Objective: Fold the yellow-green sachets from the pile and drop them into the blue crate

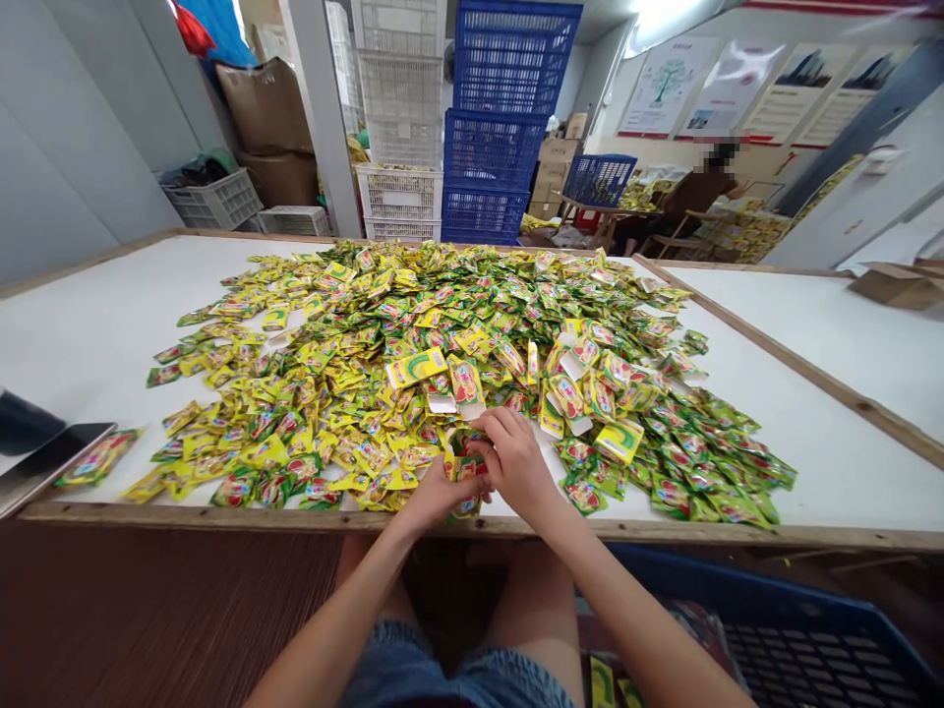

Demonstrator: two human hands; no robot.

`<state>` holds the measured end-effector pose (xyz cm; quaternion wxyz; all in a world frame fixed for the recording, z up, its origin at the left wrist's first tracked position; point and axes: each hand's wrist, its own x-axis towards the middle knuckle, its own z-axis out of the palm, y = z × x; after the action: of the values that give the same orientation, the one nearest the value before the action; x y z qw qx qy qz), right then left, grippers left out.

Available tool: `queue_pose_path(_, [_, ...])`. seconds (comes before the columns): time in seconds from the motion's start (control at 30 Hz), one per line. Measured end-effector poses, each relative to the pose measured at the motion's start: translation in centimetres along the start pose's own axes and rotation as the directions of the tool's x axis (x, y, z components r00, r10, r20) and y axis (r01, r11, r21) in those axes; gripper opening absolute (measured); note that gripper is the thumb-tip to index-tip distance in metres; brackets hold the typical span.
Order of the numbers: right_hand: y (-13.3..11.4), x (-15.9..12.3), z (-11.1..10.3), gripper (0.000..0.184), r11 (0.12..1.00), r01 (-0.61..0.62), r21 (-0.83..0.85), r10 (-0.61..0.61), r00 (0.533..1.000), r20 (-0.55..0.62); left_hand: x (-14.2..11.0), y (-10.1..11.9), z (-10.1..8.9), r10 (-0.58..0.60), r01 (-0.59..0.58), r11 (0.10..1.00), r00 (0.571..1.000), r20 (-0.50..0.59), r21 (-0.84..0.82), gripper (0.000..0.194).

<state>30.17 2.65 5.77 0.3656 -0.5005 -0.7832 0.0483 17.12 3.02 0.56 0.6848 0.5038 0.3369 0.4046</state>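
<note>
Close to the table's front edge, my left hand (434, 497) is wrapped round a small open yellow-and-green carton (449, 458). My right hand (517, 462) is closed at the carton's mouth, its fingers pinching a small green-and-red packet (464, 444), partly hidden by the fingers. Just beyond my hands lie a carton with a white flap (466, 382) and a yellow carton (415, 368). More cartons cluster to the right, among them a yellow one (619, 440). A wide heap of yellow and green packets (354, 393) spreads around them.
The white table (826, 462) has a raised wooden edge (221, 517) and a wooden divider (796, 359). A phone (59, 462) and a dark cup (26, 423) sit at left. A blue basket (811, 629) stands below right. Stacked crates (487, 147) and a seated person (693, 202) are behind.
</note>
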Motion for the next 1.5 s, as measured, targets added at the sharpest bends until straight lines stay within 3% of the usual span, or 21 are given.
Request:
queue_pose_path(0.13, [0.9, -0.5, 0.6, 0.01, 1.0, 0.018, -0.007, -0.018, 0.999, 0.04, 0.6, -1.4, -0.4, -0.014, 0.017, 0.999, 0.998, -0.062, 0.049, 0.027])
queue_pose_path(0.27, [1.5, -1.7, 1.0, 0.012, 0.999, 0.029, 0.042, -0.037, 0.983, 0.182, 1.2, -2.4, -1.2, 0.051, -0.041, 0.994, 0.994, -0.096, 0.099, 0.033])
queue_pose_path(0.4, [2.6, -3.3, 1.6, 0.013, 0.974, -0.122, 0.193, 0.081, 0.975, 0.206, 1.2, -2.3, -1.3, 0.085, -0.078, 0.987, 0.996, -0.038, 0.143, 0.038])
queue_pose_path(0.53, [3.7, -4.7, 3.1, 0.015, 0.785, -0.355, 0.508, 0.357, 0.929, 0.097, 0.2, -2.5, -1.3, 0.169, -0.14, 0.977, 0.969, -0.18, 0.163, 0.049])
queue_pose_path(0.63, [3.6, -5.4, 4.3, 0.016, 0.681, -0.374, 0.63, 0.42, 0.904, 0.082, -0.4, -2.7, -1.4, 0.175, -0.139, 0.963, 0.974, -0.143, 0.233, 0.034])
queue_pose_path(0.7, [3.4, -5.6, 4.7, 0.014, 0.685, -0.36, 0.633, 0.415, 0.907, 0.066, -0.7, -2.8, -1.6, 0.17, -0.131, 0.953, 0.977, -0.125, 0.275, 0.034])
queue_pose_path(0.8, [3.1, -5.5, 4.7, 0.014, 0.743, -0.337, 0.579, 0.382, 0.923, 0.046, -1.1, -2.7, -1.8, 0.224, -0.164, 0.941, 0.958, -0.181, 0.294, 0.041])
queue_pose_path(0.93, [3.1, -4.9, 4.4, 0.017, 0.837, -0.267, 0.477, 0.256, 0.963, 0.089, -1.3, -2.2, -2.3, 0.254, -0.172, 0.886, 0.957, -0.139, 0.431, 0.014])
queue_pose_path(1.0, [3.0, -4.5, 4.4, 0.018, 0.861, -0.235, 0.452, 0.219, 0.972, 0.088, -1.2, -2.0, -2.5, 0.27, -0.188, 0.856, 0.957, -0.108, 0.481, 0.015])
queue_pose_path(1.2, [2.4, -4.6, 5.0, 0.023, 0.823, -0.277, 0.496, 0.328, 0.944, -0.017, -1.3, -2.2, -2.2, 0.366, -0.29, 0.897, 0.91, -0.194, 0.334, 0.024])
queue_pose_path(1.33, [1.7, -5.0, 4.6, 0.015, 0.838, -0.19, 0.512, 0.215, 0.977, 0.01, -1.9, -1.8, -2.1, 0.398, -0.313, 0.849, 0.908, -0.126, 0.425, 0.015])
queue_pose_path(1.5, [1.2, -5.2, 4.6, 0.015, 0.842, -0.208, 0.498, 0.246, 0.969, -0.012, -2.2, -0.8, -2.1, 0.381, -0.281, 0.838, 0.915, -0.133, 0.469, 0.015])
